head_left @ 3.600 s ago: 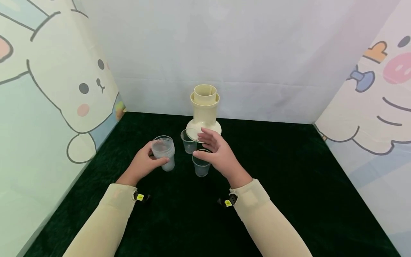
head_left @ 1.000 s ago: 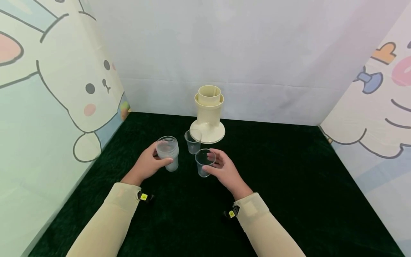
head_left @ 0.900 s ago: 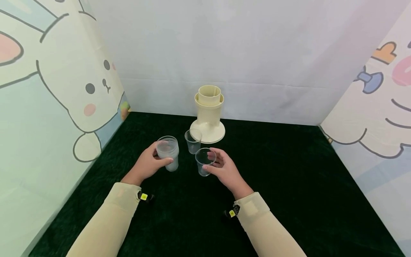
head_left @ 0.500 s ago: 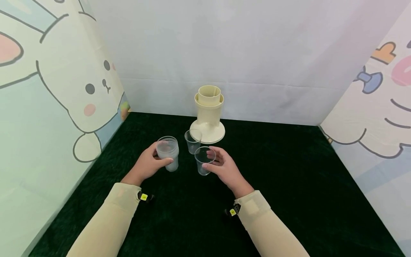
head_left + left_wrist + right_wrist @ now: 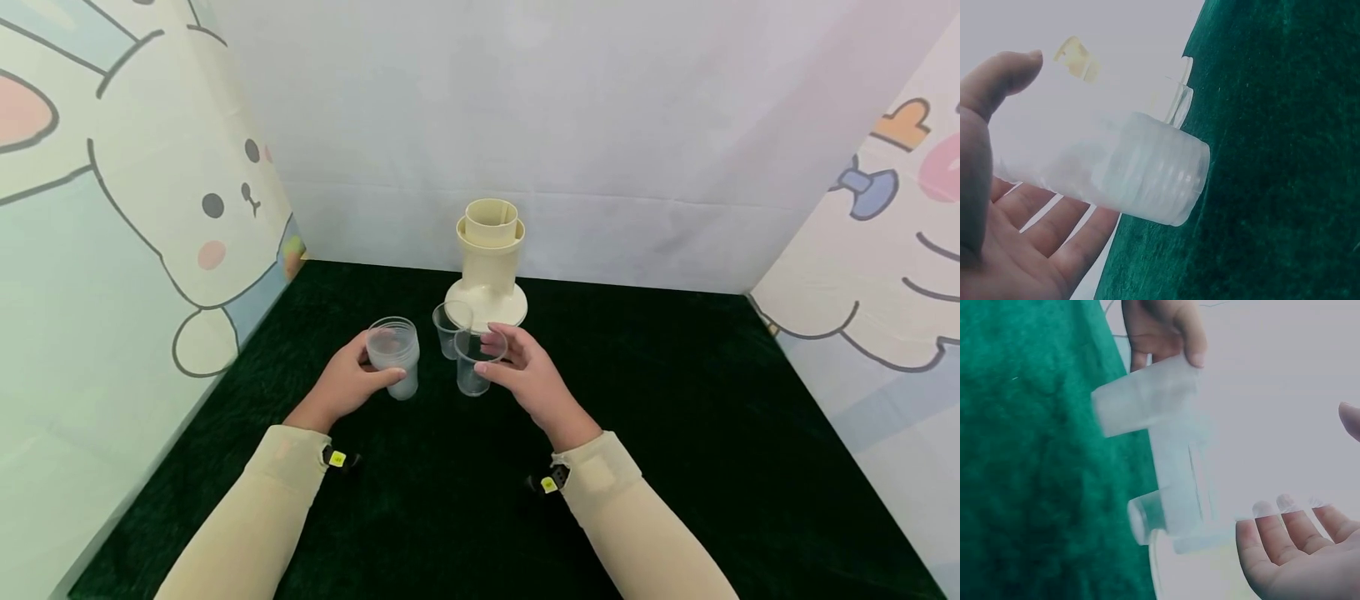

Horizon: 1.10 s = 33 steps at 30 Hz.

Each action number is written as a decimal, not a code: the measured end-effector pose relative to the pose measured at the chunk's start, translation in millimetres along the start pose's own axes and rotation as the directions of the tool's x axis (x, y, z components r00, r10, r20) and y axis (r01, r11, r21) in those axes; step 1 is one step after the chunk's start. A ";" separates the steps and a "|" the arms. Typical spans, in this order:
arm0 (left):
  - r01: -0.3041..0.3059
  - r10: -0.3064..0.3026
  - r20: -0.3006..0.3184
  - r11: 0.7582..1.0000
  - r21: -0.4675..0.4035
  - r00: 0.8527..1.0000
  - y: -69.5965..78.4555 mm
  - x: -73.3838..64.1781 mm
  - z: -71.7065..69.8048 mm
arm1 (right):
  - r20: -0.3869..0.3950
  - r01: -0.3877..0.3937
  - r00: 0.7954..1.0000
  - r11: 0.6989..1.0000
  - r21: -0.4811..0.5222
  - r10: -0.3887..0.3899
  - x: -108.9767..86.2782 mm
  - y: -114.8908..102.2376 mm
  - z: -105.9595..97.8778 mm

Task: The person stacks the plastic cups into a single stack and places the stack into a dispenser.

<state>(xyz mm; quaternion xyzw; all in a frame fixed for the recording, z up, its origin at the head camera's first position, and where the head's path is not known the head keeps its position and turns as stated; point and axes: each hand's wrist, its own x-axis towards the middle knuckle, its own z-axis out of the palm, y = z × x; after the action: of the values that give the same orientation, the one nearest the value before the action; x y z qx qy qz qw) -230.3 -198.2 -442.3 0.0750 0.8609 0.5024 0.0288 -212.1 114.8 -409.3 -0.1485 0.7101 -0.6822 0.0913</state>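
My left hand [image 5: 341,382] grips a stack of nested clear plastic cups [image 5: 402,360], thumb in front and fingers behind. In the left wrist view the stack [image 5: 1157,169] shows several ridged rims close together. My right hand [image 5: 534,375] holds a single clear plastic cup [image 5: 471,382] upright between thumb and fingers, just right of the stack. A further clear cup [image 5: 445,342] stands on the dark green cloth behind it, partly overlapped by the held cup's rim. In the right wrist view the fingertips [image 5: 1263,509] show through the clear plastic.
A cream plastic stand [image 5: 489,271] with a round base and a ringed double tube on top stands behind the cups, near the back edge. The green cloth [image 5: 675,417] covers the table. A white backdrop [image 5: 600,125] and cartoon-printed side panels enclose it.
My right hand has closed round the single cup and moved it a little away from me, toward the stand and the standing cup. The left hand keeps the stack almost in place.
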 end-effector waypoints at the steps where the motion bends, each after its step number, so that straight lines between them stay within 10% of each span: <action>1: -0.001 0.001 0.001 1.000 0.002 1.000 0.0 0.2 -0.2 | 0.006 0.005 1.000 1.000 0.002 -0.005 0.6 -3.1 0.2; 33: 0.007 -0.007 0.010 1.000 0.001 1.000 0.0 0.1 -2.1 | 0.120 0.065 0.991 0.996 -0.066 -0.057 34.1 -54.3 27.8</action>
<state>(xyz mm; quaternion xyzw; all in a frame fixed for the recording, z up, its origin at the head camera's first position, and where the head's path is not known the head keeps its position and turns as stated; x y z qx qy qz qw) -230.7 -200.0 -441.3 0.0747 0.8613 0.5014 0.0349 -230.1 75.9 -354.2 -0.2133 0.7221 -0.6493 0.1070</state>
